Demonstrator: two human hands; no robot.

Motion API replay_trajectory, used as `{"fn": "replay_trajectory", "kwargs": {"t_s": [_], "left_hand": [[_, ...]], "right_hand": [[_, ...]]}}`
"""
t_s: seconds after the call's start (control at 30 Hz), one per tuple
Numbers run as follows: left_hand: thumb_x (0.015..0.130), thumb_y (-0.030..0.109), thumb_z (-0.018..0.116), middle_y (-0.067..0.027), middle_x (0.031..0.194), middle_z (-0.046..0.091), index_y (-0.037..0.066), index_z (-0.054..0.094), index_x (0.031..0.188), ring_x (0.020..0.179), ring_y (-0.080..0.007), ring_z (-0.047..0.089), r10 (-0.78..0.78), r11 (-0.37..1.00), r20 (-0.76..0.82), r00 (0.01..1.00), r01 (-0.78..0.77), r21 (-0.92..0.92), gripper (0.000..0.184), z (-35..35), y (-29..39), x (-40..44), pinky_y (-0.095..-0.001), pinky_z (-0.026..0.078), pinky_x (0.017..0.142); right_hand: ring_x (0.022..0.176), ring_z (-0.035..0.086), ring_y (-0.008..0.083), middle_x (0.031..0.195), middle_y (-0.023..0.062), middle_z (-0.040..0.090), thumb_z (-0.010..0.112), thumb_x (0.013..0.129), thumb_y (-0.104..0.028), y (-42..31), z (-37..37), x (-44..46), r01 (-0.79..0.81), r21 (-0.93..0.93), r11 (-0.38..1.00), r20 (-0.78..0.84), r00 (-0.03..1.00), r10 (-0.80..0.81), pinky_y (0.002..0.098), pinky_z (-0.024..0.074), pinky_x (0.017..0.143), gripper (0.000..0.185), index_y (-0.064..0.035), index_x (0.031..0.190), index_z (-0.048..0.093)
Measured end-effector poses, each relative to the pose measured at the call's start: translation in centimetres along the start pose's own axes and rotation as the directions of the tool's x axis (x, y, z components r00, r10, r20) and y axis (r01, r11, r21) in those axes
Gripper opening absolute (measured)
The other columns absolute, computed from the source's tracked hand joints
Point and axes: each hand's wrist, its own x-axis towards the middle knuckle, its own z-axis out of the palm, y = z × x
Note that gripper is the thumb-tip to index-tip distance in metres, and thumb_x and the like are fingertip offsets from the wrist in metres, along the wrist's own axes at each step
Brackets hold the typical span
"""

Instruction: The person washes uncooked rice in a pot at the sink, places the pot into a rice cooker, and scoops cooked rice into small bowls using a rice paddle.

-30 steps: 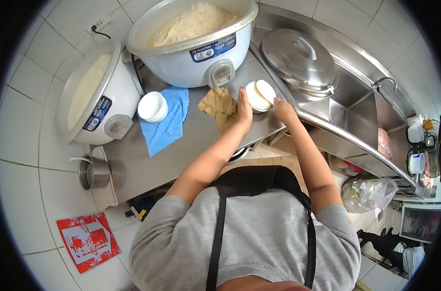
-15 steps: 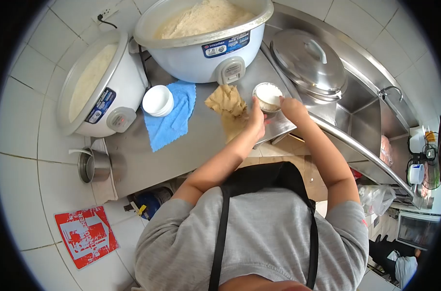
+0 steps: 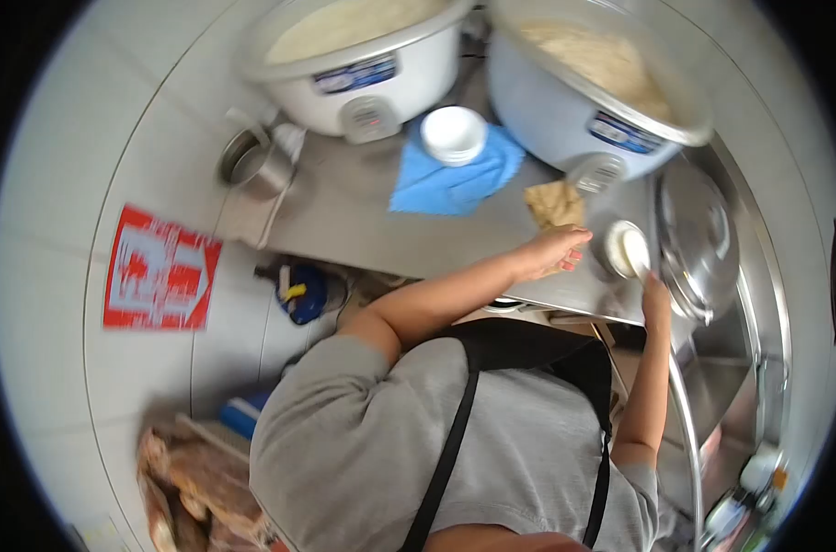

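Note:
My right hand (image 3: pixel 655 299) grips the handle of a white paddle (image 3: pixel 635 251). The paddle's flat end lies over a small white bowl (image 3: pixel 614 247) on the steel counter. My left hand (image 3: pixel 558 252) is apart from the bowl, its fingers curled in and nothing visible in them. It partly covers a crumpled tan cloth or paper (image 3: pixel 554 204) just behind it. Farther left, stacked white bowls (image 3: pixel 454 135) stand on a blue cloth (image 3: pixel 427 184).
Two large rice cookers, one with white contents (image 3: pixel 363 115) and one with tan contents (image 3: pixel 565 129), line the back. A steel pot (image 3: pixel 263 173) sits at the counter's left end. A lidded metal pan (image 3: pixel 698 230) stands on the right beside the sink (image 3: pixel 712 386).
My view has turned left, so the scene appears shifted right. My left hand has let go of the white bowl and moved left of it. The paddle now shows clearly in my right hand.

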Motion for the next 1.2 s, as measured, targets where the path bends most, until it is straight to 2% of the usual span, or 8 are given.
{"fn": "replay_trajectory", "kwargs": {"t_s": [0.1,0.23,0.4,0.47,0.57,0.67,0.77,1.2], "left_hand": [[0.088,0.040,0.051,-0.0045,0.122,0.049,0.009,0.047,0.124,0.098,-0.0150,0.053,0.193,0.948,-0.135,0.972,-0.149,0.280,0.048,-5.7,3.3,-7.2,-0.0290,0.045,0.077],[0.087,0.041,0.053,-0.0009,0.105,0.059,0.011,0.056,0.115,0.087,-0.0111,0.057,0.457,0.811,-0.435,0.776,-0.162,0.563,0.041,-16.5,5.5,-17.0,-0.0255,0.044,0.071],[0.084,0.027,0.057,-0.0114,0.081,0.065,0.005,0.064,0.097,0.075,-0.0207,0.062,0.844,0.511,-0.531,0.077,0.183,0.840,0.026,-27.7,12.0,-28.3,-0.0322,0.047,0.070],[0.082,0.019,0.054,-0.0131,0.078,0.065,0.004,0.065,0.095,0.075,-0.0257,0.063,0.890,0.375,-0.455,0.033,0.516,0.770,0.022,-32.5,15.4,-30.9,-0.0365,0.047,0.069],[0.080,0.011,0.050,-0.0142,0.074,0.065,0.002,0.066,0.088,0.069,-0.0253,0.064,0.540,0.462,-0.776,0.325,0.657,0.596,0.020,-40.5,19.0,-31.2,-0.0381,0.048,0.065],[0.076,0.007,0.054,-0.0181,0.091,0.064,-0.002,0.063,0.095,0.079,-0.0254,0.064,0.308,0.209,-0.817,0.487,0.803,0.558,0.023,-45.1,19.8,-30.3,-0.0365,0.050,0.067],[0.072,0.006,0.058,-0.0183,0.092,0.064,-0.003,0.064,0.092,0.081,-0.0276,0.064,0.280,-0.104,-0.755,0.593,0.801,0.590,0.023,-46.4,20.1,-29.7,-0.0390,0.049,0.069],[0.061,0.017,0.066,-0.0130,0.075,0.062,0.008,0.062,0.074,0.075,-0.0309,0.060,0.570,-0.255,-0.450,0.687,0.669,0.698,0.016,-43.7,22.2,-33.7,-0.0419,0.047,0.067]], "right_hand": [[0.069,0.060,0.0367,0.070,0.0221,0.061,0.033,0.092,-0.047,3.3,1.3,1.8,0.258,0.073,0.963,-0.312,0.923,-0.224,0.0452,0.0448,0.065,0.059,0.0030,0.078,0.062],[0.037,0.031,0.0054,0.047,-0.0044,0.035,0.038,0.091,-0.053,-5.1,-6.0,-2.4,-0.141,0.666,0.732,0.013,0.984,0.177,0.0215,0.0246,0.034,0.052,-0.0100,0.063,0.050],[0.040,0.037,0.0052,0.055,-0.0027,0.040,0.041,0.095,-0.031,-16.5,-4.7,-4.5,0.137,0.797,0.588,0.103,0.929,-0.356,0.0197,0.0289,0.035,0.032,-0.0081,0.075,0.047],[0.042,0.040,0.0053,0.057,-0.0016,0.042,0.045,0.094,-0.021,-21.7,-3.8,-4.5,0.156,0.820,0.551,0.142,0.877,-0.458,0.0194,0.0322,0.038,0.020,-0.0051,0.082,0.047],[0.044,0.043,0.0058,0.060,0.0002,0.046,0.047,0.093,-0.018,-29.6,-1.8,-4.6,0.269,0.822,0.502,0.121,0.779,-0.616,0.0204,0.0347,0.040,0.016,-0.0036,0.088,0.048],[0.045,0.044,0.0063,0.064,0.0013,0.050,0.050,0.091,-0.016,-38.3,-1.1,-6.5,0.282,0.842,0.459,0.144,0.704,-0.695,0.0213,0.0354,0.041,0.012,-0.0038,0.093,0.049],[0.048,0.043,0.0058,0.065,0.0007,0.050,0.054,0.089,-0.015,-45.0,1.3,-7.0,0.322,0.877,0.356,0.077,0.637,-0.767,0.0209,0.0344,0.043,0.014,-0.0045,0.098,0.050],[0.046,0.047,0.0097,0.059,0.0011,0.051,0.055,0.086,-0.022,-63.3,6.8,-9.0,0.267,0.902,0.340,0.190,0.462,-0.866,0.0253,0.0414,0.042,0.022,-0.0015,0.093,0.058]]}}
